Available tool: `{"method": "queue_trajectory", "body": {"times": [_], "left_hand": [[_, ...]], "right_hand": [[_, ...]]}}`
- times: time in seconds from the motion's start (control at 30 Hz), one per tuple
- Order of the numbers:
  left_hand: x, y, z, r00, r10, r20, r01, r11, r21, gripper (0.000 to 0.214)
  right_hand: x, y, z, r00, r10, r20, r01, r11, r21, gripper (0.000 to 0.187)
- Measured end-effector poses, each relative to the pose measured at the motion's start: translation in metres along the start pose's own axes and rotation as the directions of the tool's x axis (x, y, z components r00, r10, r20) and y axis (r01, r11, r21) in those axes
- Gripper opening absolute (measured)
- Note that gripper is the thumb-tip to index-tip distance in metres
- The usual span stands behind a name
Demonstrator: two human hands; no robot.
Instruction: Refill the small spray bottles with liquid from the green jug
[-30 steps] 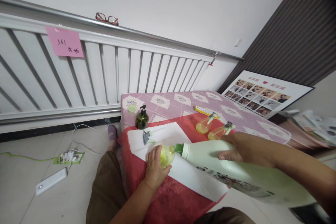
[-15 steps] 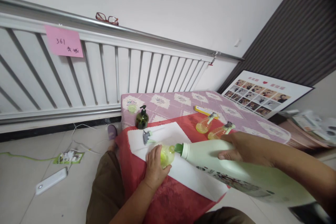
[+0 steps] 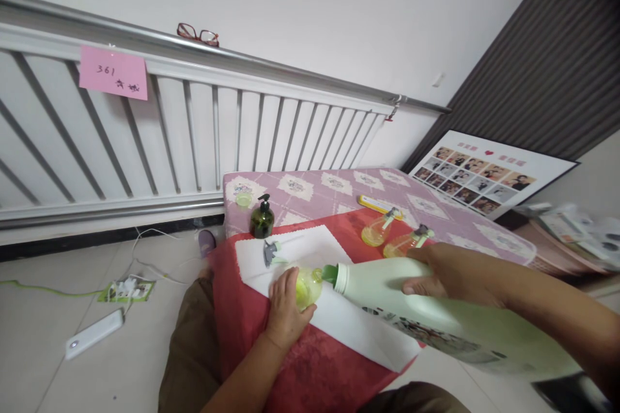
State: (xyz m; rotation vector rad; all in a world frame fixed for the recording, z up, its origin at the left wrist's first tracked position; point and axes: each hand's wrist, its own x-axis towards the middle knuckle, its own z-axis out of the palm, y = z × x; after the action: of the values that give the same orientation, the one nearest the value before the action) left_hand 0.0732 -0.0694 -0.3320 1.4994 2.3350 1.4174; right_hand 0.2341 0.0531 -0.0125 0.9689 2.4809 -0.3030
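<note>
Green jug [image 3: 465, 322]: tipped toward 9 o'clock under your right hand [image 3: 448, 277]; probably heavy and sloshy with squeezy walls, so grip up top.
Yellow bottle [image 3: 307, 289]: right at the jug spout's 9 o'clock, likely light, slick if wet; hug the belly.
Fingers: your left hand [image 3: 285, 310] wraps the bottle; your right clamps the jug, mostly thumb showing.
Vs half a second ago: pink note [image 3: 113, 72] and red cloth [image 3: 314, 374] edge drifted toward 9; hands look unchanged.
</note>
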Motion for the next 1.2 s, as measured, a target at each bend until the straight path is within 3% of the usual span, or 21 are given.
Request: {"method": "queue_trajectory", "body": {"times": [1.2], "left_hand": [[-0.0003,-0.0022,0.0034,1.000,-0.007,-0.011,0.007,1.000,-0.002,0.083]], "right_hand": [[0.0051,0.0048,0.0024,1.000,0.026,0.002,-0.026,0.999,-0.021,0.042]]}}
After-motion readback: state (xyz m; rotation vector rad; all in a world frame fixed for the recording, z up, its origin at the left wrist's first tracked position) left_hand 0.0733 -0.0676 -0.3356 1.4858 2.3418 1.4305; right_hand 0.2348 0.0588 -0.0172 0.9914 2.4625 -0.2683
